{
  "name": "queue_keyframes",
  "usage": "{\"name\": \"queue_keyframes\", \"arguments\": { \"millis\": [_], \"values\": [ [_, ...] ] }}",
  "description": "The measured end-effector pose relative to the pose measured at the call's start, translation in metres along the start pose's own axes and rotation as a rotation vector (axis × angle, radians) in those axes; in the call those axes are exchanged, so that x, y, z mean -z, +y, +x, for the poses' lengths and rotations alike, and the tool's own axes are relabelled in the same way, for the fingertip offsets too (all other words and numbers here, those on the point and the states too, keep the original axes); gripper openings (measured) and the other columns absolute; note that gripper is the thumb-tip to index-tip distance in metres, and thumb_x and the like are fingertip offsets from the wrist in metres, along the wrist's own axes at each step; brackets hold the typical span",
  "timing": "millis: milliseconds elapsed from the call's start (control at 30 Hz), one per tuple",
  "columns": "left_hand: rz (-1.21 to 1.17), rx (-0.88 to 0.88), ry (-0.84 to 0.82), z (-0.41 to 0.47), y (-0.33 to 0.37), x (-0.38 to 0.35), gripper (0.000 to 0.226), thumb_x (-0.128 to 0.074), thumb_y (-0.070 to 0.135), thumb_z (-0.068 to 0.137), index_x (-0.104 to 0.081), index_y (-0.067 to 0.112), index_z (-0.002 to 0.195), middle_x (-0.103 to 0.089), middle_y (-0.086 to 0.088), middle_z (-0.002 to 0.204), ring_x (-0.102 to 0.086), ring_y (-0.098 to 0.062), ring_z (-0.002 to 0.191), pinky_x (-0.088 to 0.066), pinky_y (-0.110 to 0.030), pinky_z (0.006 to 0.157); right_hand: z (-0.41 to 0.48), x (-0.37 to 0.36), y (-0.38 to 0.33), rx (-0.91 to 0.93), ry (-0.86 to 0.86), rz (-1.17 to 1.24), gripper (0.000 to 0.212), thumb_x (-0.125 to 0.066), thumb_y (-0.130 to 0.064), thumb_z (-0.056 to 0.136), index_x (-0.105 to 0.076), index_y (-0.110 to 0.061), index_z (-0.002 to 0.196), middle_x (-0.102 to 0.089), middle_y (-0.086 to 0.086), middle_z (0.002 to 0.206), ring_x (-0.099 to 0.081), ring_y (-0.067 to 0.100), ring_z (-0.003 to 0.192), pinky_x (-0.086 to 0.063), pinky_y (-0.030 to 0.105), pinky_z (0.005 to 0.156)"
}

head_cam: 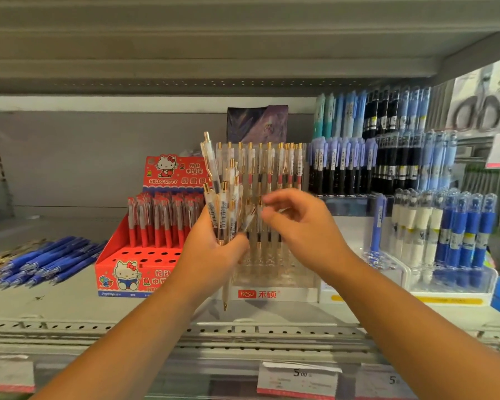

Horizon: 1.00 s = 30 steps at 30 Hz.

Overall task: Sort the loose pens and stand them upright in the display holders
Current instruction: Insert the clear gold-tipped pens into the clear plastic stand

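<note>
My left hand [211, 255] grips a bundle of clear pens with gold clips [221, 203], their tips pointing down past my palm. My right hand [298, 223] is just right of the bundle, thumb and forefinger pinched at one of its pens [250, 216]; it is blurred. Behind both hands stands a clear display holder [274, 280] with a red label, its back row filled with upright pens of the same kind [274, 163]. Loose blue pens [49, 259] lie in a heap on the shelf at the left.
A red cartoon-cat display box [139, 264] holds red pens left of the clear holder. Right of it are tiered racks of blue, black and purple pens [387, 157] and a clear holder of blue and white pens [445, 241]. Price tags [298, 379] line the shelf edge.
</note>
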<state>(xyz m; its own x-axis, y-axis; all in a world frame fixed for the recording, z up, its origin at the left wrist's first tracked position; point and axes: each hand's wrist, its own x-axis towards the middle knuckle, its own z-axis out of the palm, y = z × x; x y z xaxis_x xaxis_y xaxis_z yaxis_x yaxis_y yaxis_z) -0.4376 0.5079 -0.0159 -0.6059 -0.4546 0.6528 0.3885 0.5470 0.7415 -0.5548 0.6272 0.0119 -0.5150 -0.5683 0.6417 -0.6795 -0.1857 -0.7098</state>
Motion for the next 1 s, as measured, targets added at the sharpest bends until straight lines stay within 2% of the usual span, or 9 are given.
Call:
{"name": "queue_keyframes", "arguments": {
  "millis": [100,267,333,533,633,700,800,933,1000],
  "values": [
    [-0.04,-0.021,0.002,0.001,0.0,-0.001,0.039,-0.066,0.004,0.086,-0.062,0.03,0.115,-0.074,0.014,0.09,-0.069,-0.001,0.078,-0.053,-0.016,0.062,-0.008,-0.014,-0.005,-0.128,-0.163,0.171,0.014,-0.071,-0.012,0.088,-0.07,-0.018,0.1,-0.07,0.001,0.09,-0.065,0.006,0.072,-0.052,0.018,0.06],
    [-0.085,0.012,-0.021,0.0,0.002,-0.001,0.047,-0.061,-0.001,0.091,-0.065,0.044,0.101,-0.073,0.004,0.089,-0.071,-0.014,0.077,-0.057,-0.026,0.063,-0.007,-0.016,-0.002,-0.162,-0.131,0.258,0.006,-0.071,-0.011,0.088,-0.071,-0.013,0.094,-0.07,-0.001,0.077,-0.062,0.005,0.063,-0.051,0.02,0.061],
    [-0.116,0.021,-0.022,0.0,0.002,-0.002,0.042,-0.059,-0.004,0.092,-0.063,0.036,0.103,-0.073,-0.001,0.088,-0.072,-0.022,0.076,-0.06,-0.032,0.063,-0.007,-0.015,0.0,-0.154,-0.13,0.221,0.003,-0.072,-0.014,0.087,-0.07,-0.016,0.09,-0.071,-0.003,0.078,-0.064,0.005,0.067,-0.051,0.02,0.066],
    [-0.209,0.058,0.023,0.0,0.005,-0.002,0.033,-0.056,-0.006,0.093,-0.06,0.023,0.108,-0.075,0.006,0.094,-0.074,-0.013,0.085,-0.059,-0.026,0.061,-0.008,-0.013,0.002,-0.156,-0.004,0.346,0.003,-0.068,-0.01,0.09,-0.067,-0.011,0.093,-0.075,0.008,0.083,-0.074,0.021,0.079,-0.061,0.032,0.075],
    [-0.225,0.092,0.043,0.001,0.005,0.0,0.03,-0.056,-0.006,0.093,-0.058,0.02,0.109,-0.076,0.001,0.088,-0.075,-0.019,0.077,-0.058,-0.024,0.057,-0.004,-0.004,0.002,-0.143,0.128,0.397,0.007,-0.066,-0.011,0.091,-0.064,-0.01,0.098,-0.074,0.01,0.086,-0.075,0.021,0.076,-0.061,0.03,0.067],
    [-0.184,0.105,0.063,0.001,0.004,0.0,0.029,-0.054,-0.004,0.095,-0.056,0.022,0.109,-0.076,0.001,0.083,-0.074,-0.018,0.072,-0.056,-0.02,0.053,0.0,0.004,0.002,-0.105,0.21,0.377,0.009,-0.066,-0.012,0.092,-0.063,-0.013,0.1,-0.071,0.011,0.092,-0.074,0.021,0.074,-0.06,0.028,0.061],
    [-0.182,0.149,0.063,0.003,0.001,0.0,0.025,-0.054,0.0,0.096,-0.056,0.02,0.11,-0.072,0.004,0.078,-0.072,-0.023,0.065,-0.059,-0.036,0.054,0.008,0.018,0.003,-0.027,0.3,0.279,0.012,-0.066,-0.011,0.092,-0.062,-0.021,0.097,-0.068,0.009,0.093,-0.073,0.018,0.073,-0.059,0.025,0.055],
    [-0.03,0.114,0.102,0.007,-0.009,0.004,0.019,-0.061,0.013,0.095,-0.059,0.025,0.11,-0.065,0.007,0.072,-0.061,-0.017,0.067,-0.054,-0.045,0.077,0.017,0.033,0.01,0.02,0.34,0.156,0.014,-0.065,-0.011,0.094,-0.061,-0.023,0.1,-0.068,0.006,0.095,-0.071,0.016,0.08,-0.06,0.027,0.058],
    [-0.064,0.122,0.075,0.007,-0.011,0.005,0.018,-0.059,0.014,0.096,-0.057,0.021,0.112,-0.06,0.002,0.065,-0.056,-0.02,0.059,-0.053,-0.045,0.066,0.019,0.036,0.016,0.022,0.337,0.071,0.013,-0.064,-0.012,0.094,-0.062,-0.021,0.103,-0.069,0.003,0.094,-0.07,0.016,0.084,-0.061,0.029,0.061]
  ]
}}
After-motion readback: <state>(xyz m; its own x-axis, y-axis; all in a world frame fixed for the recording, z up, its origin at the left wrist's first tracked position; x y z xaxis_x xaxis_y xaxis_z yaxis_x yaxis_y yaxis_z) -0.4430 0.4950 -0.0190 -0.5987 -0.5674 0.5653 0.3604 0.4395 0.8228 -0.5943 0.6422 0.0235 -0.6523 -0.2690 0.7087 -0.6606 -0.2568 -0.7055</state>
